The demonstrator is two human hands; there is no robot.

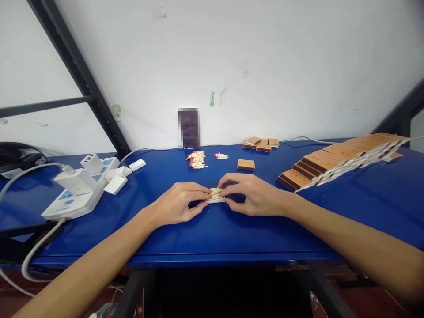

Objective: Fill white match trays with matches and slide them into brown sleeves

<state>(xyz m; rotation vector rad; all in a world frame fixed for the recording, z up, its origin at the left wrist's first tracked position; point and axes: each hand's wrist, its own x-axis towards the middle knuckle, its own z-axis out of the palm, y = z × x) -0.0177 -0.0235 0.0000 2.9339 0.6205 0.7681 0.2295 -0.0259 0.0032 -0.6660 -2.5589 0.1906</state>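
Both of my hands meet at the middle of the blue table [212,234]. Between them lies a small white matchbox tray [216,196] filled with matches. My left hand [180,204] pinches its left end with fingers curled. My right hand [250,194] closes over its right end, fingertips on top of the matches. A loose pile of red-tipped matches [196,159] lies farther back, with a smaller bunch of matches [221,156] to its right. A single brown matchbox [245,164] sits behind my right hand.
A long overlapping row of brown matchboxes [341,161] runs along the right side. Several more matchboxes [261,144] lie by the wall. A white power strip [79,187] with plugged adapters and cables occupies the left. A black metal frame [82,75] leans at the left.
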